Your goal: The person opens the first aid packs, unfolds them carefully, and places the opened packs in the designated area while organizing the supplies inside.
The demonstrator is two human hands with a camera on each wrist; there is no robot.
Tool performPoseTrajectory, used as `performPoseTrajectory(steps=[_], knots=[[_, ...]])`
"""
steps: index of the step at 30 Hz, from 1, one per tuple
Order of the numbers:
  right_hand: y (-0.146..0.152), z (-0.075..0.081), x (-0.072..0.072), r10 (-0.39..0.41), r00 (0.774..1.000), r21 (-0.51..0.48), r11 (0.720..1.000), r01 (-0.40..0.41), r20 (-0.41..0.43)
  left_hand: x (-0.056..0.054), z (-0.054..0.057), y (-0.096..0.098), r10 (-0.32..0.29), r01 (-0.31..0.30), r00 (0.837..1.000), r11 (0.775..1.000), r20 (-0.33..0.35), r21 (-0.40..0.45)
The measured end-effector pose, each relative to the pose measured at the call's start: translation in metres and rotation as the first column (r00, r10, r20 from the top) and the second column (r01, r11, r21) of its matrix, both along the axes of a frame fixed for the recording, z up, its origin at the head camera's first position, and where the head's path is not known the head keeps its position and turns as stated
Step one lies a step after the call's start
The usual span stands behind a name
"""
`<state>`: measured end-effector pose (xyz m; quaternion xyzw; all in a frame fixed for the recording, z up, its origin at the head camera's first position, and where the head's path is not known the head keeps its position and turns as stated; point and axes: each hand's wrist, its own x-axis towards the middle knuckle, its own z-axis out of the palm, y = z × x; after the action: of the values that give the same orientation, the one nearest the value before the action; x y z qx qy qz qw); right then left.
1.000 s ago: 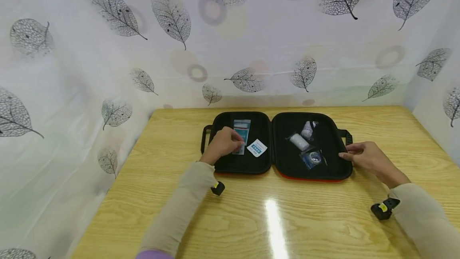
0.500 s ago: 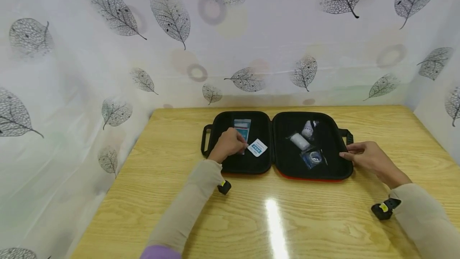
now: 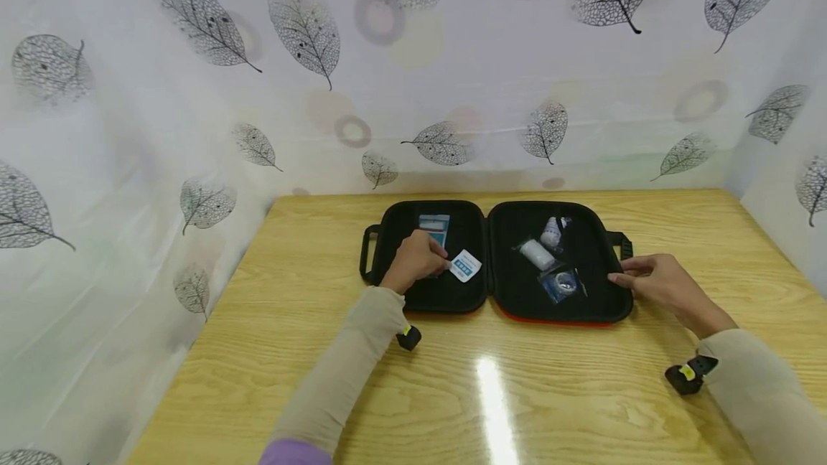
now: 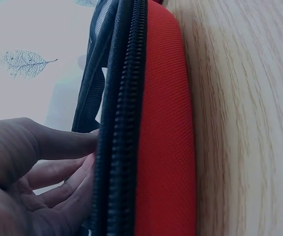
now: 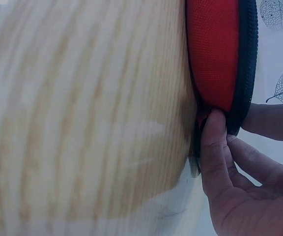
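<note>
An open zip-up first-aid case (image 3: 455, 296), black inside and red outside, lies flat on the table. Its left half contains a small square white sachet (image 3: 465, 265) with blue print and a teal-and-clear packet (image 3: 435, 223), partly covered by the left hand. My left hand (image 3: 416, 260) reaches over the near rim and pinches the sachet's left corner. In the left wrist view the case's zipper rim hides those fingertips. At the far right my right hand (image 3: 659, 289) grips the rim near the corner, thumb and fingers on either side, as the right wrist view shows.
In the right half lie a white roll (image 3: 538, 255) in clear wrap, another white wrapped item (image 3: 552, 232) and a blue clear packet (image 3: 561, 284). Black handles (image 3: 368, 250) stick out at both ends. A leaf-print curtain (image 3: 413, 92) borders the wooden table (image 3: 517, 393).
The left hand has moved a little to the right, from over the teal packet to the white sachet, which has shifted slightly rightward. The right hand stays on the rim.
</note>
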<state>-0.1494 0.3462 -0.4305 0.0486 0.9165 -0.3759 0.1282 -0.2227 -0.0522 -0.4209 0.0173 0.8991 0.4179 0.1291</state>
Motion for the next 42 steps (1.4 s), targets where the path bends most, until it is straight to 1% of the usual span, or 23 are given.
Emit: performPoseTrajectory(steps=[6,12,17,21,24,28,31,35,38,42], knots=[[0.0,-0.001,0.0,-0.002,1.0,0.001,1.0,0.002,-0.004,0.0,0.0,-0.001,0.005,-0.005,1.0,1.0,-0.022,-0.005],[0.0,0.0,0.001,0.001,1.0,-0.013,1.0,-0.001,-0.018,0.0,0.006,-0.008,-0.005,0.009,0.998,0.998,-0.065,0.054],[-0.001,0.0,0.001,0.003,1.0,-0.01,1.0,-0.003,-0.024,0.002,0.015,-0.02,-0.005,0.013,0.997,0.994,-0.073,0.107],[-0.001,0.0,0.001,0.004,1.0,-0.004,1.0,-0.004,-0.025,0.004,0.024,-0.034,0.019,-0.009,0.998,0.986,-0.06,0.165],[-0.001,0.0,0.001,0.007,1.0,-0.004,1.0,-0.007,-0.02,0.006,0.028,-0.046,0.04,-0.028,0.997,0.983,-0.064,0.183],[0.0,0.0,0.001,0.004,1.0,-0.001,1.0,-0.005,-0.013,0.011,0.031,-0.066,0.064,-0.054,0.996,0.987,-0.062,0.154],[0.0,0.001,0.001,0.009,1.0,0.0,1.0,-0.009,-0.019,0.015,0.033,-0.082,0.077,-0.072,0.996,0.993,-0.048,0.095],[0.0,0.001,0.003,0.023,0.999,-0.006,1.0,-0.024,-0.035,0.02,0.032,-0.1,0.08,-0.078,0.996,0.996,-0.035,0.05],[-0.001,0.002,0.003,0.028,0.999,-0.009,1.0,-0.028,-0.035,0.022,0.031,-0.11,0.073,-0.073,0.997,0.997,-0.037,0.019],[-0.001,0.002,0.002,0.019,1.0,-0.007,1.0,-0.019,-0.015,0.024,0.029,-0.117,0.066,-0.068,0.997,0.997,-0.037,-0.031]])
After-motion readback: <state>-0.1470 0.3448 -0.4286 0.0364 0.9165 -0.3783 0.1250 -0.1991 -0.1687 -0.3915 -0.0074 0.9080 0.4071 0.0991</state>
